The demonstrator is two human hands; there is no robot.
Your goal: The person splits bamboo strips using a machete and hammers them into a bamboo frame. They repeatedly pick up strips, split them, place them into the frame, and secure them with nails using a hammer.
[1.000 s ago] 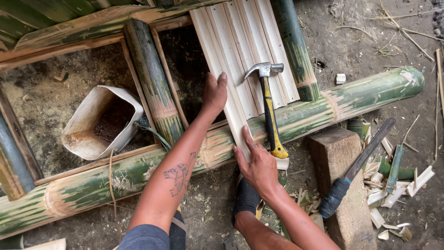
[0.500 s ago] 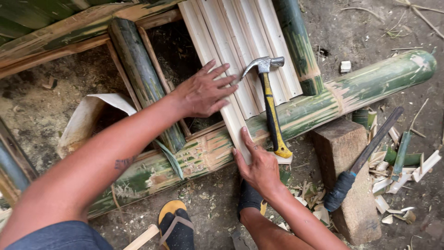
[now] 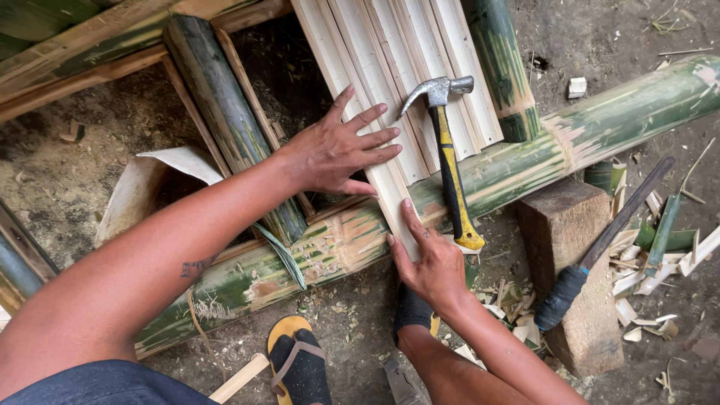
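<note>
From the head view, my left hand lies flat with fingers spread on the pale bamboo slats, and my right hand is open too, its fingers pressed against the near end of the outermost slat where it crosses the long green bamboo pole. Neither hand grips anything. To seat this slat well, I judge I should keep the left palm bearing down so it cannot ride up, and nudge the end flush with its neighbours. The slats are cream, ridged, lying side by side and slanting away from the pole. The hammer rests on them just right of my left hand; whether the slats are nailed yet I cannot tell.
</note>
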